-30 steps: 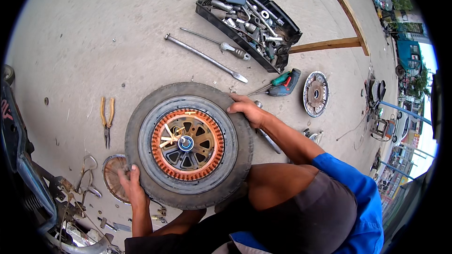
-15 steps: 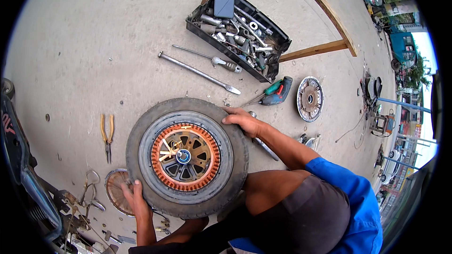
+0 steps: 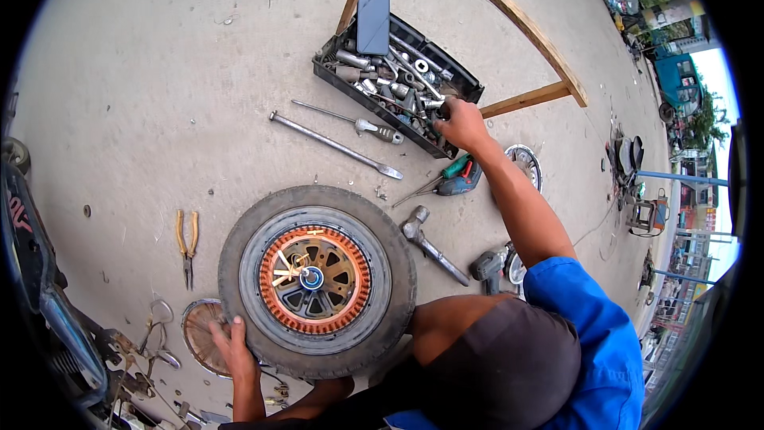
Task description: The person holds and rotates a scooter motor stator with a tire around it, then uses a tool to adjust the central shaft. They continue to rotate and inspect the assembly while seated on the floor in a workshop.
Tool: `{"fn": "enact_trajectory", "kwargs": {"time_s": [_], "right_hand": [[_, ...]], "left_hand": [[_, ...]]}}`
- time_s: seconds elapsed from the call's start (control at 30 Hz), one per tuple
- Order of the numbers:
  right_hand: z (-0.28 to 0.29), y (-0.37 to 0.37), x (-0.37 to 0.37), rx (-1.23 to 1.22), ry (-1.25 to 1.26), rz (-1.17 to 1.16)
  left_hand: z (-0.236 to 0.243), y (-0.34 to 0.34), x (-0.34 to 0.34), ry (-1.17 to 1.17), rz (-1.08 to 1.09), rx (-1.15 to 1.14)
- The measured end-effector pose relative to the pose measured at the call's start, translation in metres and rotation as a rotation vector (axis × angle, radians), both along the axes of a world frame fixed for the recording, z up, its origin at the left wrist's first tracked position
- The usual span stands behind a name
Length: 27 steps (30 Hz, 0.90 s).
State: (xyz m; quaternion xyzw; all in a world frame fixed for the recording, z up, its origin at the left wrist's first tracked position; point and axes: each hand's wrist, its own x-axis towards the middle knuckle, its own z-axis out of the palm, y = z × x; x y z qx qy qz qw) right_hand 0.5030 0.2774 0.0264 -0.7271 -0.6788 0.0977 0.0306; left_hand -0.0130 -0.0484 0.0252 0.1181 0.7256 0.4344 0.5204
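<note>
Off the tyre (image 3: 394,239) and up to the far side with the right hand (image 3: 465,124), all within the last half second, and now down at the right-hand end of the black toolbox (image 3: 342,86)! Into clear view, too, with the hammer (image 3: 438,253), no longer crossed by that forearm. Bent in among the tools with those right fingers, but too small and crowded there to tell whether pinching anything. Steady as before at the wheel's lower left with the left hand (image 3: 234,350): fingers spread, thumb up, right against the tyre's edge, just over a round rusty disc (image 3: 205,334). And on to the wheel (image 3: 342,271) itself: directly in front of the person, close beside the bent knee, with open face up to the camera, copper-coloured windings (image 3: 364,285) in a ring, and a blue-rimmed bearing (image 3: 311,278) around the axle at the centre. Out on the concrete ground to the left, yellow-handled pliers (image 3: 189,253); beyond the wheel, a long metal bar (image 3: 334,143) and, just beside it, a screwdriver (image 3: 379,130). Across one end of the toolbox, a dark phone (image 3: 373,22) on top of the tools; behind, a wooden frame (image 3: 509,16). Near the hammer, a grey power tool (image 3: 489,265); partly behind the right forearm, a second round metal disc (image 3: 525,161).
</note>
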Motion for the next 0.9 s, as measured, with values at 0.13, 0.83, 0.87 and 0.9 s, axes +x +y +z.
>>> {"fn": "enact_trajectory", "kwargs": {"time_s": [0.13,0.83,0.87,0.9], "right_hand": [[-0.011,0.003,-0.005,-0.075,-0.186,0.059],[0.025,0.04,-0.03,-0.171,-0.369,0.1],[0.032,0.045,-0.039,-0.133,-0.372,0.112],[0.036,0.053,-0.05,-0.129,-0.312,0.125]], "left_hand": [[-0.004,-0.001,0.001,0.038,0.026,-0.011],[0.007,0.008,0.002,0.03,0.066,-0.042],[0.008,0.008,0.001,0.022,0.059,-0.044],[0.009,0.009,-0.001,0.008,0.035,-0.039]]}}
